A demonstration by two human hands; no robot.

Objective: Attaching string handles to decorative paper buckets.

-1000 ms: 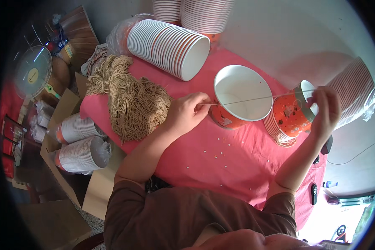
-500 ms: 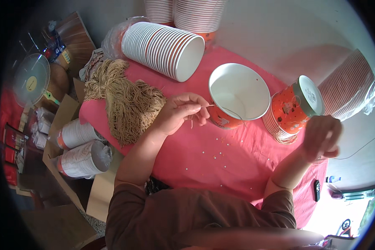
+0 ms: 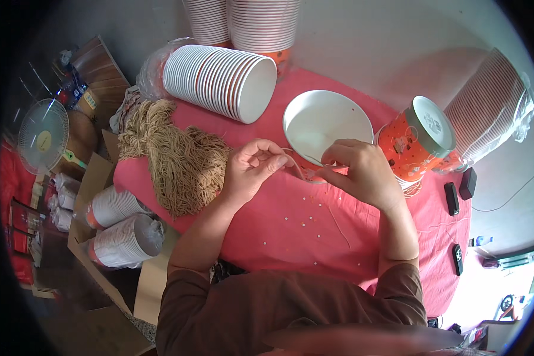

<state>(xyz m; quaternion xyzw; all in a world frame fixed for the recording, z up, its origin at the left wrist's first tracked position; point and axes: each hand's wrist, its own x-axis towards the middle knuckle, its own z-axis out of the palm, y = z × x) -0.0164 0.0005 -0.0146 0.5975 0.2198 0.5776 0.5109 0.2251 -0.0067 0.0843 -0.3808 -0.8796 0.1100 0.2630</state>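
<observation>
Both my hands meet in front of an open paper bucket [image 3: 328, 121], white inside and orange outside, standing upright on the table. My left hand [image 3: 252, 172] is closed in a pinch on a thin tan cord [image 3: 339, 223]. Just right of it, at the bucket's near rim, my right hand [image 3: 366, 173] pinches the same cord, and a loose length hangs from it over the cloth. Fingers partly hide where the cord runs between the hands. Left of my left hand lies a big bundle of tan cords [image 3: 178, 163].
Stacked white-rimmed buckets [image 3: 216, 80] lie behind the bundle. At right stand an upturned orange bucket [image 3: 410, 139] and a plastic-wrapped stack [image 3: 489, 110]. Small white beads dot the pink cloth [image 3: 279, 252]. An open cardboard box [image 3: 95, 255] with wrapped cups sits at left.
My right hand has come in leftward from the right side to the bucket's near rim and pinches the cord. My left hand stays close by with its end of the cord.
</observation>
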